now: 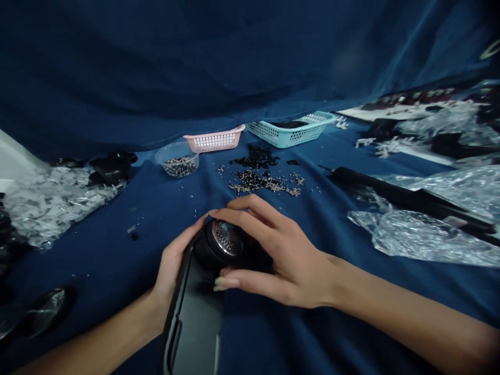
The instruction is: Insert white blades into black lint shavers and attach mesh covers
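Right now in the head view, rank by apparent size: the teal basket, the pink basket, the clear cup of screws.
1. teal basket, largest.
2. pink basket.
3. clear cup, smallest.
The cup sits somewhat nearer the camera yet looks smallest, so the order seems safe.
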`<state>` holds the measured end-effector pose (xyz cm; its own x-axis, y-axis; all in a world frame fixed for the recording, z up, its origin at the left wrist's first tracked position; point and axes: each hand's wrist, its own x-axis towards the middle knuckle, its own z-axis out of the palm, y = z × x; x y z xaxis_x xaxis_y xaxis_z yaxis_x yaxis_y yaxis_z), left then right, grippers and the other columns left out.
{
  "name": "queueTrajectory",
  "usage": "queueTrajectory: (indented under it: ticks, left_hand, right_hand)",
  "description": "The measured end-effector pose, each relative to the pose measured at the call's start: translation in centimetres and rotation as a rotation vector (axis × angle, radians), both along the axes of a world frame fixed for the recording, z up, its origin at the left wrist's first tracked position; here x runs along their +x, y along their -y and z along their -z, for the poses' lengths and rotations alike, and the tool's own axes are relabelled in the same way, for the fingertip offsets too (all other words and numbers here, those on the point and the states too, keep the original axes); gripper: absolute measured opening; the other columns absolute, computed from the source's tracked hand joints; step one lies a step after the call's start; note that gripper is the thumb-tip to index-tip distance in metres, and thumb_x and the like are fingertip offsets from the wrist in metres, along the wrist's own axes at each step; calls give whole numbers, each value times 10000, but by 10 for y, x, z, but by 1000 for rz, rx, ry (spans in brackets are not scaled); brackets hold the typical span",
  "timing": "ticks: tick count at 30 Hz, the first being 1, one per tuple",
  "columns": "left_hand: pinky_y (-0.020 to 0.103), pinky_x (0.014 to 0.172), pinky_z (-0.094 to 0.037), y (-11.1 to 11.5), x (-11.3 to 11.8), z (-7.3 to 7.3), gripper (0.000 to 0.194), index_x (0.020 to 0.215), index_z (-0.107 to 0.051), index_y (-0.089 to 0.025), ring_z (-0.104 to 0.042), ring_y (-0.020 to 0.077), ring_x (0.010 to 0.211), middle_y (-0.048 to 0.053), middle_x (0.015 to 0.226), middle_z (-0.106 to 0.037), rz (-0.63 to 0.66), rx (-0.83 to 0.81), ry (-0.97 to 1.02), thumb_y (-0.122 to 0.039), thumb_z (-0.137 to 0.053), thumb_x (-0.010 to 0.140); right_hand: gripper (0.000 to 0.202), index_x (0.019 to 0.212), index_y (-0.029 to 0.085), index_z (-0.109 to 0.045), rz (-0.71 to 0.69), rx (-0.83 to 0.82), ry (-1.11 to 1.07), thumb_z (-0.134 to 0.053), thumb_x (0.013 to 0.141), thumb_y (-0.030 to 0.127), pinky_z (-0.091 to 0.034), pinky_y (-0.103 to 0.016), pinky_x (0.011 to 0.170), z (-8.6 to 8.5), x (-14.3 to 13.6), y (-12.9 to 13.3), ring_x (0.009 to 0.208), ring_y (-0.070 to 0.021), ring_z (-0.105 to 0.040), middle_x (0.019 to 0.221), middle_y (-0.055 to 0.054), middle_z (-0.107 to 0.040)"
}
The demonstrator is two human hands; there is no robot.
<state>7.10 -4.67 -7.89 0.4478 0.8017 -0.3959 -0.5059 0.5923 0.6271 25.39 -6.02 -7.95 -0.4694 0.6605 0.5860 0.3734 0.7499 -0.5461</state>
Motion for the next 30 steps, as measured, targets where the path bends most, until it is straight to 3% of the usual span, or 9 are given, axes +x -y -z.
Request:
queueTrajectory:
  ticks: [4,8,11,14,16,22,26,30]
  left_hand:
    - [186,546,-511,3,-1,2,260,741,-756,-170,-611,96,552,-27,677,-713,-74,-81,7,-284,-619,930]
    - [208,498,-515,8,-5,9,251,824,-758,-148,-618,121,522,12,677,-710,37,-7,6,-330,-615,922]
    - [233,467,-505,10,-5,10,295,841,-719,-143,-587,137,475,36,632,-675,94,84,-51,-405,-604,909]
    - [233,493,-513,9,-4,10,244,873,-662,-170,-573,130,506,12,663,-636,-35,191,-162,-407,-609,897]
    - [238,516,-522,9,-4,11,247,887,-641,-182,-568,130,544,-1,703,-614,-101,275,-247,-427,-612,895]
    - [193,658,-478,11,-8,14,292,869,-682,-188,-548,116,733,0,787,-615,-168,645,-418,-469,-621,924]
    - [218,710,-484,15,-10,14,307,933,-676,-216,-586,135,791,-1,851,-670,-175,706,-440,-518,-615,922]
    - [258,854,-484,15,-13,18,377,1116,-641,-248,-622,175,945,11,1004,-706,-127,733,-390,-570,-576,931]
  right_hand:
    - [657,1332,14,-578,-18,-3,9,-787,853,413,-565,-324,906,3,-3,-2,1020,-207,-636,1179,-154,-583]
    - [636,1268,30,-615,-112,-70,-56,-859,787,366,-544,-305,940,-1,-1,-6,1045,-200,-633,1137,-130,-622]
    - [536,1222,85,-654,-98,-108,-65,-853,798,345,-566,-283,860,-2,1,-8,924,-161,-647,1110,-89,-645]
    - [514,1230,107,-656,-30,-193,-92,-834,817,357,-583,-258,698,1,2,-9,718,-98,-634,1127,-76,-631]
    - [514,1230,119,-658,-22,-268,-151,-839,810,353,-589,-256,649,4,3,-9,690,-92,-650,1150,-77,-625]
    - [535,1207,160,-693,-86,-455,-306,-902,726,263,-611,-251,694,4,-1,-10,756,-108,-675,1114,-50,-650]
    - [521,1201,188,-719,-121,-498,-391,-904,714,211,-624,-270,725,4,-4,-8,768,-110,-668,1144,-50,-644]
    - [535,1213,220,-729,-95,-434,-446,-908,709,193,-618,-278,731,5,-4,-5,754,-104,-642,1146,-50,-633]
